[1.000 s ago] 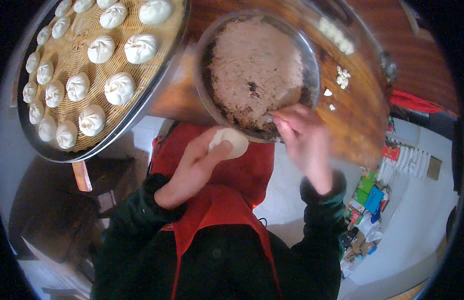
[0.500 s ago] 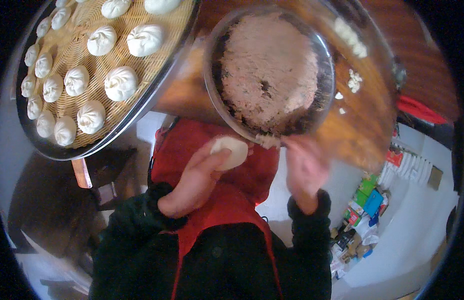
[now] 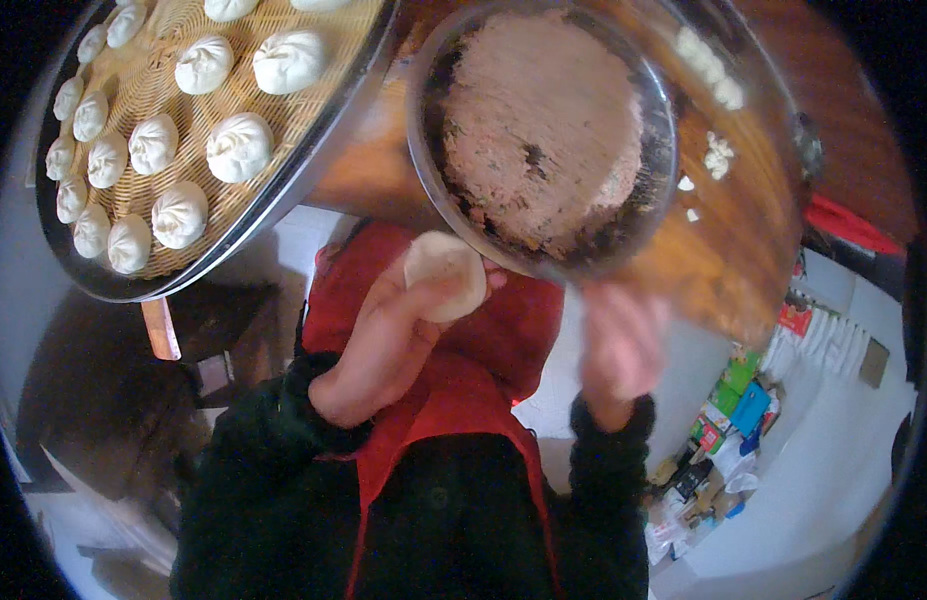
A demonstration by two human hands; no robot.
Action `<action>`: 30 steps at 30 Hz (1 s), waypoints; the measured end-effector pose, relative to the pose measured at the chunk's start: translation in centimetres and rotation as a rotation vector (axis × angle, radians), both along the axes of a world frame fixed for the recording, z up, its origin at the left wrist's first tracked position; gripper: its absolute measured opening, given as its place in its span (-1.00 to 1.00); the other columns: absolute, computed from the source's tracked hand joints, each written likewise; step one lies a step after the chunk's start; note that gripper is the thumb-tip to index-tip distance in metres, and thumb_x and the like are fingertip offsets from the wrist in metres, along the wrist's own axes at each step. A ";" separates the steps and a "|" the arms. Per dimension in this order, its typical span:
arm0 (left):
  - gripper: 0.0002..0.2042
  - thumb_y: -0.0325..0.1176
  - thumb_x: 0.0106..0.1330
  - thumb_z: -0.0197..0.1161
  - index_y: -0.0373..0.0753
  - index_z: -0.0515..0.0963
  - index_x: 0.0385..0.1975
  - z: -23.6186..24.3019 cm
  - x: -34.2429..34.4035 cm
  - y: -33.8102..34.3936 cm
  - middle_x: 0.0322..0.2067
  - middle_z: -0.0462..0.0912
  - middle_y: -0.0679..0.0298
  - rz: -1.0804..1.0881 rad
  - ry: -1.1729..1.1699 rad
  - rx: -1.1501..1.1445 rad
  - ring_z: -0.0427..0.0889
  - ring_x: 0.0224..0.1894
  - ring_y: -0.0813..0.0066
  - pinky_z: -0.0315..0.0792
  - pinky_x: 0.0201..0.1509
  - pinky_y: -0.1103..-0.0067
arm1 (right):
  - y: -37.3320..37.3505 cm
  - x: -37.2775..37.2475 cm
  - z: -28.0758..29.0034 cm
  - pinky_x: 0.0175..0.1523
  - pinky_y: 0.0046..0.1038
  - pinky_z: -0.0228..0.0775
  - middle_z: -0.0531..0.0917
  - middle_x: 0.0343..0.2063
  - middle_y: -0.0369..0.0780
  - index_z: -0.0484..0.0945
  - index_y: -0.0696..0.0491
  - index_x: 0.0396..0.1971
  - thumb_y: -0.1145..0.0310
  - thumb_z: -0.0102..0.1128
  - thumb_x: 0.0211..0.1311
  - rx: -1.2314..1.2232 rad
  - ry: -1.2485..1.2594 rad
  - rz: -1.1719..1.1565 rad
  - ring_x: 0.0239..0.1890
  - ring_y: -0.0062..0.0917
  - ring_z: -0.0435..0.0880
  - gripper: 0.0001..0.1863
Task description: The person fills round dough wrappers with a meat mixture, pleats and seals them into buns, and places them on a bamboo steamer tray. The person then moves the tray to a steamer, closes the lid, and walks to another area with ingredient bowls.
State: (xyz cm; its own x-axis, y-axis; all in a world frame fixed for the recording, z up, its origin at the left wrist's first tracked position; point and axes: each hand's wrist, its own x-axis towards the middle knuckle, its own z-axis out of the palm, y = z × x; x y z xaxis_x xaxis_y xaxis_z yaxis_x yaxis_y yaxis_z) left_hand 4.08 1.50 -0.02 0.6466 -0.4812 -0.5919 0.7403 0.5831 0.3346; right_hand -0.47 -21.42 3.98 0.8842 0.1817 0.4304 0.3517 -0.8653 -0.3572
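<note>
Wooden counter (image 3: pixel 739 270), metal bowl (image 3: pixel 421 165) and a dough round (image 3: pixel 452 268) in our left hand (image 3: pixel 384 325)

Around us the pale floor (image 3: pixel 554 415) shows in patches below the curved edge of the brown counter, with a heap of green, blue and red packages (image 3: pixel 734 420) off to the right. At upper left we have a wide, dark-rimmed wicker tray (image 3: pixel 149 92), a flat wooden piece (image 3: pixel 162 330) showing under its lower edge. Next in size comes the bowl in front of us, near the counter's edge, most of its inside covered by pinkish-brown filling (image 3: pixel 544 110). Over our lap spreads a red apron (image 3: pixel 424 400).

Our left hand is above the apron, just below the bowl. Its thumb presses across the dough round and its other fingers lie behind, pinching the flat, pale disc between them. Our right hand (image 3: pixel 624 335) is near the bowl's lower right rim; it is blurred, its fingers look curled, and we cannot tell whether they pinch anything.

White pleated buns (image 3: pixel 241 147) sit in spaced rows on the tray. Smaller white lumps (image 3: pixel 709 65) line up right of the bowl, and below them lie small white pieces (image 3: pixel 719 155), some clustered, two apart.
</note>
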 end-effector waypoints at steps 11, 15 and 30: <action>-0.69 -0.42 0.47 0.20 -0.31 0.51 0.16 2.2 -1.1 -2.2 0.08 0.67 0.22 -0.190 -0.169 0.042 0.61 0.16 0.47 0.43 0.31 0.51 | -3.8 6.4 2.7 -0.17 -0.35 0.60 0.78 -0.22 -0.24 0.77 0.00 -0.18 0.48 0.50 0.05 -0.078 0.270 0.116 -0.26 -0.32 0.73 -0.72; -0.71 -0.42 0.49 0.18 -0.31 0.52 0.15 2.7 -0.3 -2.4 0.07 0.67 0.23 -0.200 -0.186 0.105 0.61 0.13 0.50 0.43 0.28 0.53 | -5.2 7.5 1.7 -0.18 -0.35 0.61 0.78 -0.25 -0.20 0.77 0.01 -0.18 0.48 0.46 0.12 0.040 0.359 0.102 -0.28 -0.30 0.74 -0.77; -0.66 -0.42 0.51 0.12 -0.31 0.46 0.24 0.4 0.2 -1.3 0.14 0.64 0.15 -0.158 -0.125 0.099 0.60 0.20 0.41 0.41 0.35 0.47 | -2.9 5.1 0.4 -0.10 -0.36 0.65 0.77 -0.16 -0.20 0.77 0.06 -0.12 0.52 0.43 0.03 -0.054 0.141 0.110 -0.17 -0.33 0.74 -0.66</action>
State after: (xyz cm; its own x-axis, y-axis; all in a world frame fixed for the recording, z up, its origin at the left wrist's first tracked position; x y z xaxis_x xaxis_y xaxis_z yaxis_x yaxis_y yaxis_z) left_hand 4.32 0.23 0.42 0.6389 -0.5258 -0.5615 0.7691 0.4231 0.4790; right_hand 4.66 -24.34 4.36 0.9084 0.3005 0.2907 0.3953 -0.8435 -0.3635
